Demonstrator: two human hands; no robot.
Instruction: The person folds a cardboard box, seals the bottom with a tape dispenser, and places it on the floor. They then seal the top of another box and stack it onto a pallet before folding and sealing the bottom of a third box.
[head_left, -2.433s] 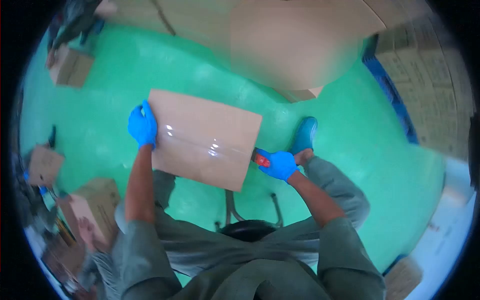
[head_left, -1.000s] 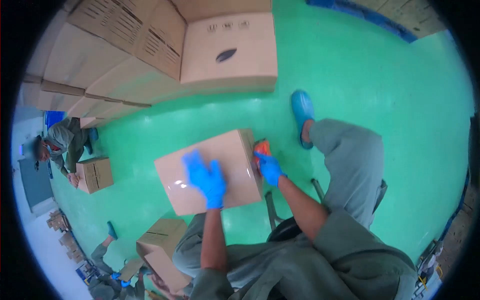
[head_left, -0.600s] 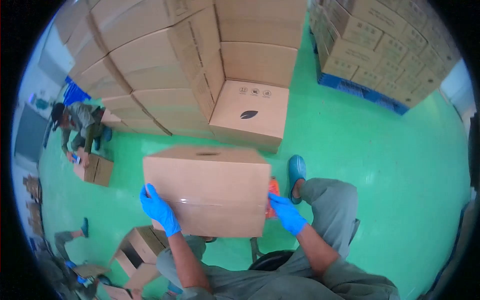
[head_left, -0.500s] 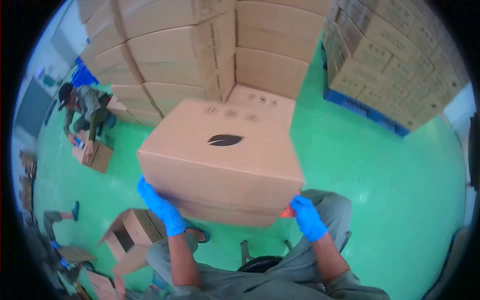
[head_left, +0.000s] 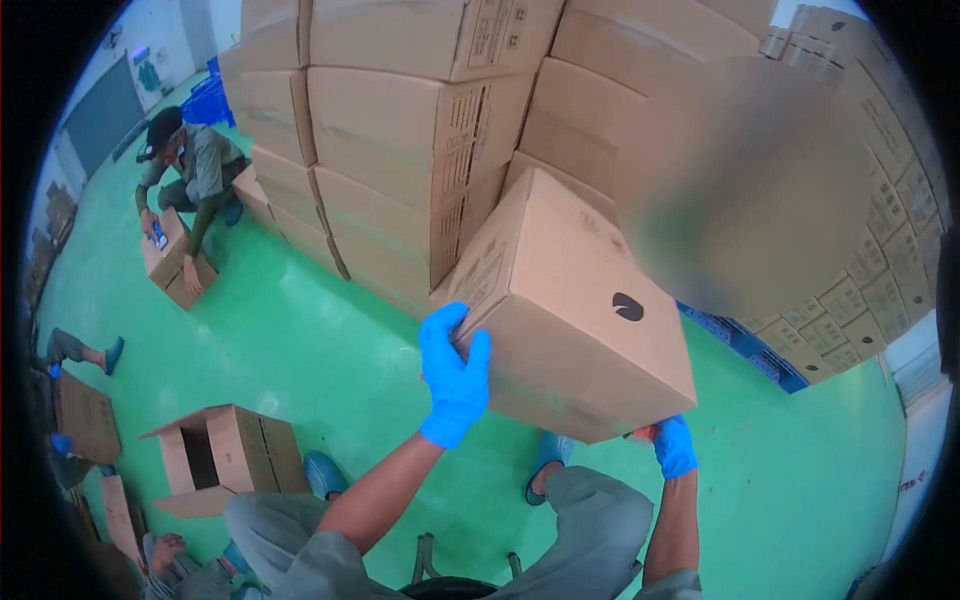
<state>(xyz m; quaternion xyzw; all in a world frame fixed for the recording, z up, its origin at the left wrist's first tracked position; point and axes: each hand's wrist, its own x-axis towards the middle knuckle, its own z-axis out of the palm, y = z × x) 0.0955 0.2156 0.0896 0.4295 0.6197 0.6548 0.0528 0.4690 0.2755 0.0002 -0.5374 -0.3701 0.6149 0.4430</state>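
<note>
A closed brown cardboard box with a dark leaf mark on its top is held tilted in front of me. My left hand, in a blue glove, grips its near left side, with the thumb apart from the fingers. At the lower right corner, my right hand, also gloved in blue, supports the box from beneath. Something small and red-orange shows beside the right fingers; its kind is unclear. Behind the held box rises a tall stack of similar boxes, and its far end overlaps that stack in this view.
At left, a crouching person handles a smaller box. An open carton stands on the green floor near my left foot. Other people's limbs and cartons fill the lower left. At right, loaded boxes rest on a blue pallet, partly behind a blurred patch.
The held box has turned and shifted right, and its left side now faces the stack. My left hand has moved from its lower left corner up along its side. The view has swung.
</note>
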